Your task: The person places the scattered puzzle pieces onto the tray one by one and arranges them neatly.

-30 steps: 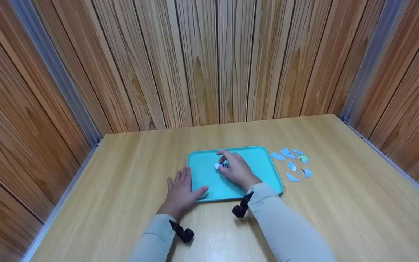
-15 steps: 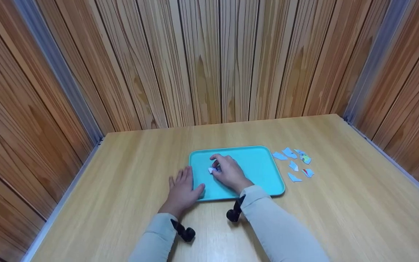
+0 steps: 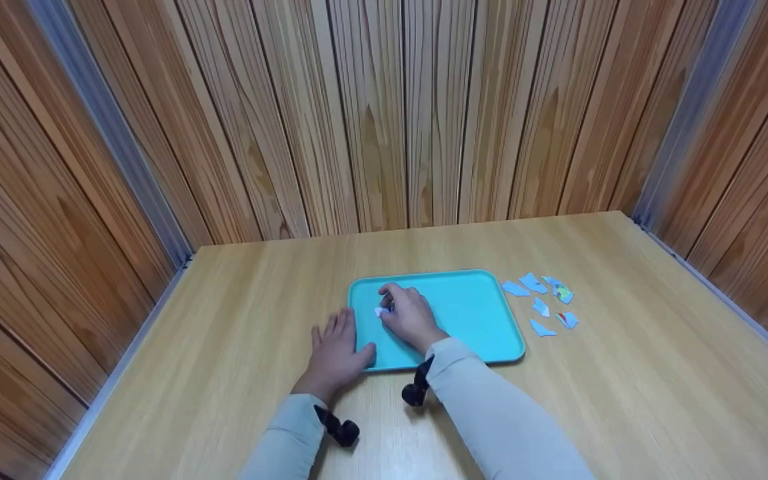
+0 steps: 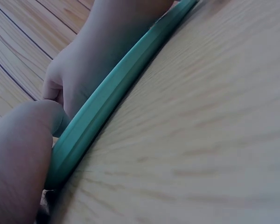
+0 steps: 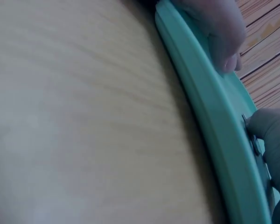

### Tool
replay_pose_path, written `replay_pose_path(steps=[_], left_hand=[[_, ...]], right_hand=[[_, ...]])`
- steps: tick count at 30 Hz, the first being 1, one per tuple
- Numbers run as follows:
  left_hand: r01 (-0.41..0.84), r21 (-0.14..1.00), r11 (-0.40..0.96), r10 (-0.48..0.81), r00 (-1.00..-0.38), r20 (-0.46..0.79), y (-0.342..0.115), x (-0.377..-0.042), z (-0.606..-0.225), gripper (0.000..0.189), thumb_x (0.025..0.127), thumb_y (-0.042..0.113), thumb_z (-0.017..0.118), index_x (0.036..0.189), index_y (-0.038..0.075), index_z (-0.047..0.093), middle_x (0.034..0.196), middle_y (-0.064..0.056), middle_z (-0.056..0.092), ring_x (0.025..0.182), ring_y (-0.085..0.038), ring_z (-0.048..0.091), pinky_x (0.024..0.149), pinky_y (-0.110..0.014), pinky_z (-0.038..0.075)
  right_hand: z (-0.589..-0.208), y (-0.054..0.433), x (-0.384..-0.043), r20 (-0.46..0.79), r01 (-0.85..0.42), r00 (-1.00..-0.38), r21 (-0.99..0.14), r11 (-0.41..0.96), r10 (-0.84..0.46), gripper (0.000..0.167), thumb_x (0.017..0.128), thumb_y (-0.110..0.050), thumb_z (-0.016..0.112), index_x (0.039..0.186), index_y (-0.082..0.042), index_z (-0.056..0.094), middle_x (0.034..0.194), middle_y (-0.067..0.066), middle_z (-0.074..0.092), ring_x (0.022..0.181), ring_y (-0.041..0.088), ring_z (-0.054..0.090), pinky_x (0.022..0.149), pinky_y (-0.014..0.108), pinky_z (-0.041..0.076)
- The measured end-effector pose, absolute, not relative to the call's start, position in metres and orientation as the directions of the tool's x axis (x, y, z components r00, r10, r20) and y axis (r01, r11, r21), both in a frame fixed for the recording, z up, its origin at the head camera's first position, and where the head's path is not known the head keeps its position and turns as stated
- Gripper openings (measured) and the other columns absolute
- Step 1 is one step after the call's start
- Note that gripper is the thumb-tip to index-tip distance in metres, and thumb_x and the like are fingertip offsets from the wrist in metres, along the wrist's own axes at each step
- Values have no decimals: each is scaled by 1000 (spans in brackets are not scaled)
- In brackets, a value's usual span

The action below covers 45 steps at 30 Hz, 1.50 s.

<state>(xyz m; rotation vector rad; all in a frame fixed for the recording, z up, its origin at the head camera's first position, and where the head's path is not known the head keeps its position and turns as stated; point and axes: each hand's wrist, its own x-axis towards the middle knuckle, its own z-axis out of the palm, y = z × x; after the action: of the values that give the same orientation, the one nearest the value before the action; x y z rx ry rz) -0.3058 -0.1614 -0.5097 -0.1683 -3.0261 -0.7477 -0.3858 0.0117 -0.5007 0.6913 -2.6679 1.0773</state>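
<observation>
1 tray (image 3: 471, 313) and approx. 7 loose pieces (image 3: 541, 307) were seen on the bench (image 3: 237, 333), pieces R of tray. Over tray, 1 pale piece (image 3: 379, 311) was pinched by R hand (image 3: 411, 319), fingers narrow; tray's L edge was touched by L hand (image 3: 336, 355), thumb wide.

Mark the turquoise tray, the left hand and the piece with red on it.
Turquoise tray (image 3: 474, 319): head view, bare right part of its floor.
Left hand (image 3: 334, 355): head view, back of the hand.
Piece with red on it (image 3: 569, 321): head view, middle of its top.
</observation>
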Motion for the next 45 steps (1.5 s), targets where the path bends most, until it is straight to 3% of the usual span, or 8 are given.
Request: replay_pose_path(steps=[9, 16, 36, 45], left_hand=[[100, 450, 888, 98, -995, 28, -163, -308, -511, 88, 97, 54, 47, 161, 3, 15, 168, -13, 14, 155, -36, 7, 120, -62, -4], [116, 466, 877, 111, -993, 37, -162, -307, -511, 81, 100, 47, 44, 161, 3, 15, 168, -14, 14, 155, -37, 7, 120, -62, -4], [100, 466, 879, 104, -994, 16, -160, -309, -512, 77, 100, 44, 41, 161, 4, 17, 168, -12, 15, 155, -35, 7, 120, -63, -3], [101, 477, 873, 101, -995, 26, -163, -307, -510, 77, 101, 45, 41, 161, 5, 16, 168, -12, 14, 155, -35, 7, 120, -62, -4]], right_hand=[[-496, -1, -393, 246, -374, -928, -640, 672, -281, 29, 96, -17, 68, 124, -11, 64, 107, 1, 71, 107, 25, 60, 95, 44, 47], [-494, -7, -399, 220, -342, -940, -606, 718, -262, 29, 97, -19, 68, 126, -15, 63, 108, 0, 70, 108, 24, 58, 97, 43, 44], [-504, -13, -403, 334, -384, -915, -556, 737, -225, 30, 97, -19, 68, 126, -18, 62, 109, -1, 71, 106, 25, 62, 95, 44, 46], [-490, -1, -404, 291, -352, -934, -652, 672, -208, 36, 97, -23, 69, 131, -15, 60, 119, 2, 69, 112, 25, 60, 96, 43, 49]])
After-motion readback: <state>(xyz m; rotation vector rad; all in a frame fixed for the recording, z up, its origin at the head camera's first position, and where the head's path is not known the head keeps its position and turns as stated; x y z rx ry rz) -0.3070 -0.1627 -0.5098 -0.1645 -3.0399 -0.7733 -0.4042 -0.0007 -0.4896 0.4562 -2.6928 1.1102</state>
